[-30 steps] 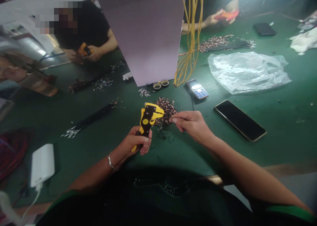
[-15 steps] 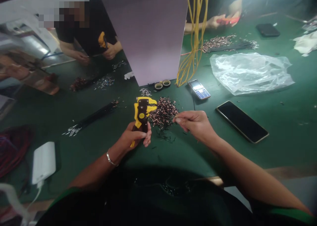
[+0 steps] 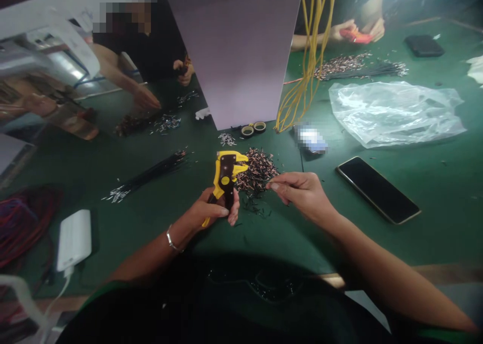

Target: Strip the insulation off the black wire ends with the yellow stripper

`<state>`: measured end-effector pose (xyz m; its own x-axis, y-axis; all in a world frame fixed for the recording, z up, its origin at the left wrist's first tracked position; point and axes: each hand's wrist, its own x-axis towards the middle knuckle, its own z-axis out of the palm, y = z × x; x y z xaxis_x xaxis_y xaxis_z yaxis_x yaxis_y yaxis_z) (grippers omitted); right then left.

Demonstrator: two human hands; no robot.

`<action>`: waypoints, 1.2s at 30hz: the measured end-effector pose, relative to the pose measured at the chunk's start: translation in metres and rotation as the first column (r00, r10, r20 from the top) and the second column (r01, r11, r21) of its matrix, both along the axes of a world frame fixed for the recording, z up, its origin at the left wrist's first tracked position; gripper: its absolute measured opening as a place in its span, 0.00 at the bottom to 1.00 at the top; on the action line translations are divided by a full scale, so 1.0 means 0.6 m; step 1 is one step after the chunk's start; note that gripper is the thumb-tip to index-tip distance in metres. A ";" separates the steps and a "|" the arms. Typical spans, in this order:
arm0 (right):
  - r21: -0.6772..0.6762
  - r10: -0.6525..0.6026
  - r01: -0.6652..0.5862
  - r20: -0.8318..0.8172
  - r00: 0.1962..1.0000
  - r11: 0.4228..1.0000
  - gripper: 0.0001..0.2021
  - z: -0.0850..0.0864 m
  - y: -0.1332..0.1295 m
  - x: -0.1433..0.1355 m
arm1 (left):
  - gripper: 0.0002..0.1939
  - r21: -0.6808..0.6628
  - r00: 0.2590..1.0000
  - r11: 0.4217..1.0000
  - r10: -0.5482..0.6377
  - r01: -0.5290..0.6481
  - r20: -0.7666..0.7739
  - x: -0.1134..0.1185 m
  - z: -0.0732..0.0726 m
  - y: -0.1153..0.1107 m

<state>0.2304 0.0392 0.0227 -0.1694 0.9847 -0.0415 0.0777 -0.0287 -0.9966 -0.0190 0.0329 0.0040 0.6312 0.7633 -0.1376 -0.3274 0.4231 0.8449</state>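
My left hand (image 3: pixel 222 208) is wrapped round the handles of a yellow and black wire stripper (image 3: pixel 226 175), which stands upright with its jaws pointing right. Behind and beside those jaws lies a heap of short black wire offcuts with copper ends (image 3: pixel 260 168). Just right of the heap, my right hand (image 3: pixel 304 190) pinches a thin wire between thumb and forefinger; only a sliver of it shows. A gap separates the fingertips from the stripper's jaws.
A bundle of black wires (image 3: pixel 151 175) lies left, above a white power bank (image 3: pixel 75 238). A smartphone (image 3: pixel 377 189), a blurred-out device (image 3: pixel 311 139) and a plastic bag (image 3: pixel 396 112) lie right. A pale panel (image 3: pixel 241 57) and yellow cables (image 3: pixel 309 57) stand ahead; co-workers sit beyond.
The whole view has shifted, so things sit slightly further right. My hands keep their grips. The co-worker at the left has reached a hand toward a pile and moved the yellow tool aside.
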 end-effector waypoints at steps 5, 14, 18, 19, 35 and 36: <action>0.002 0.012 -0.012 0.006 1.000 1.000 0.10 0.002 0.001 0.001 | 0.20 -0.006 0.998 0.998 -0.059 0.059 0.004 -0.002 -0.007 0.001; 0.105 0.039 -0.053 0.131 0.991 0.993 0.10 0.002 -0.002 -0.001 | 0.22 -0.045 0.998 0.998 -0.052 0.053 0.032 -0.001 0.000 0.000; 0.183 -0.006 -0.038 0.232 0.973 0.982 0.12 0.001 -0.007 -0.007 | 0.23 0.001 0.998 0.998 -0.055 0.055 -0.003 -0.002 -0.006 -0.003; 0.207 -0.018 -0.038 0.260 0.965 0.978 0.12 0.000 -0.009 -0.009 | 0.22 0.015 0.998 0.998 -0.056 0.057 -0.013 -0.003 -0.008 -0.004; 0.575 -0.077 -0.252 0.485 0.871 0.778 0.13 -0.005 -0.050 -0.035 | 0.22 0.039 0.995 0.997 -0.064 0.067 -0.079 0.003 -0.008 -0.012; 0.600 -0.083 -0.256 0.478 0.875 0.758 0.13 -0.005 -0.050 -0.036 | 0.22 0.044 0.994 0.997 -0.059 0.063 -0.090 0.003 -0.007 -0.012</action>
